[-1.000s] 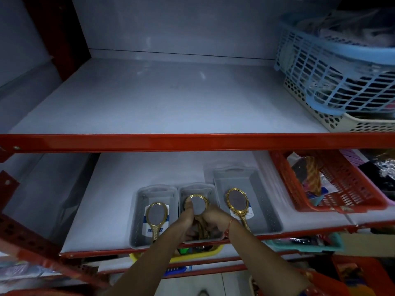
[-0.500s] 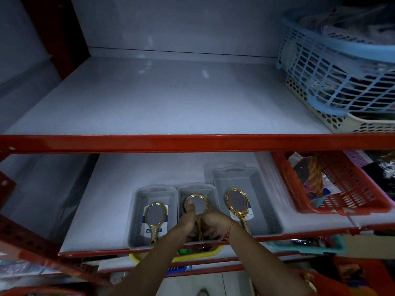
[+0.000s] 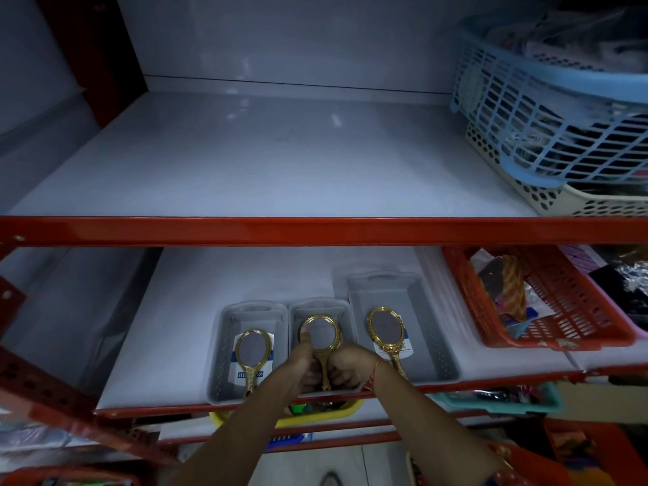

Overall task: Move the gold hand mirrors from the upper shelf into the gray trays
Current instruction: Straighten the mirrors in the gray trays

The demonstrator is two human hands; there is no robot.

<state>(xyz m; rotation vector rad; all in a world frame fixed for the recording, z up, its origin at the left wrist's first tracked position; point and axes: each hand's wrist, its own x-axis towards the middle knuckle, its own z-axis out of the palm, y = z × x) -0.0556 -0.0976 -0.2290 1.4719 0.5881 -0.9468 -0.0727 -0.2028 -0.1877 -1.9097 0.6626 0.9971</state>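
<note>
Three gray trays stand side by side on the lower shelf: a left tray (image 3: 219, 349), a middle tray (image 3: 317, 305) and a larger right tray (image 3: 434, 327). A gold hand mirror (image 3: 253, 352) lies in the left tray. Another gold mirror (image 3: 385, 329) lies in the right tray. A third gold mirror (image 3: 321, 333) sits over the middle tray. My left hand (image 3: 303, 363) grips its frame and neck, thumb on the rim. My right hand (image 3: 350, 366) holds its handle from the right. The upper shelf (image 3: 245, 163) holds no mirrors.
A blue basket (image 3: 547, 110) stacked on a cream basket (image 3: 575, 201) fills the upper shelf's right end. A red basket (image 3: 547, 310) with goods sits right of the trays. Red shelf rails (image 3: 315, 229) cross the front. A yellow tray (image 3: 315, 417) lies on the shelf below.
Both hands have stayed on the middle mirror, shifting it only slightly within the tray. The other two mirrors have not moved.
</note>
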